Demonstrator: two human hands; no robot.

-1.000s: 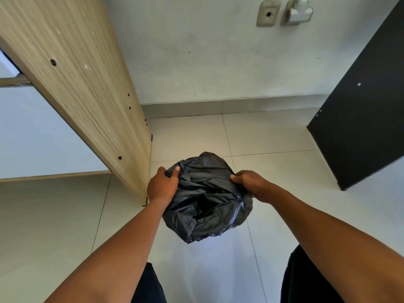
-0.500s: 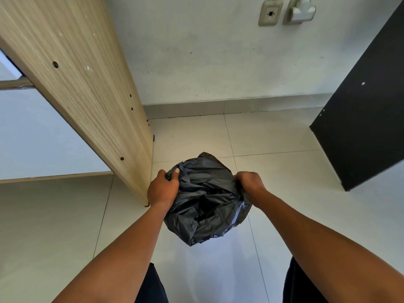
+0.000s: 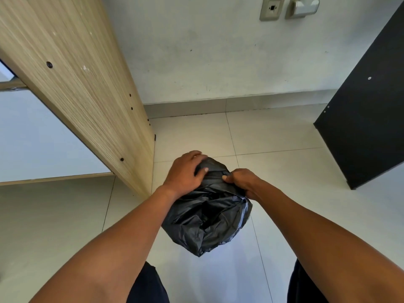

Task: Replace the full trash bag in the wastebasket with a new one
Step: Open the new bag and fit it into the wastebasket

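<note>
Head view. Landmark: bag.

Bag (image 3: 209, 217): black, crumpled plastic, bulging; being held above the tiled floor (image 3: 284, 176), between the two forearms. Whether its underside is touching the floor cannot be told. No wastebasket is showing as a separate thing; any container under the plastic is hidden.

Left hand (image 3: 183, 173): lying over the bag's upper left, fingers curling closed across the far top, thumb pressing on the plastic near the middle. It is gripping the bag.

Right hand (image 3: 242, 182): sitting at the bag's upper right, fingers bunched shut, pinching a gathered fold of plastic beside the left thumb. The two hands are nearly meeting over the top of the bag.

Wood panel (image 3: 87, 101): light grain, standing left of the bag, its lower corner reaching the floor just beside the left wrist.

Black panel (image 3: 367, 127): leaning well to the right of the bag.

Wall (image 3: 218, 57): rising beyond the bag, carrying a socket (image 3: 271, 8) and a fitting (image 3: 304, 6) high above it.

Dark trousers (image 3: 148, 285): showing below the bag, at the bottom edge.
</note>
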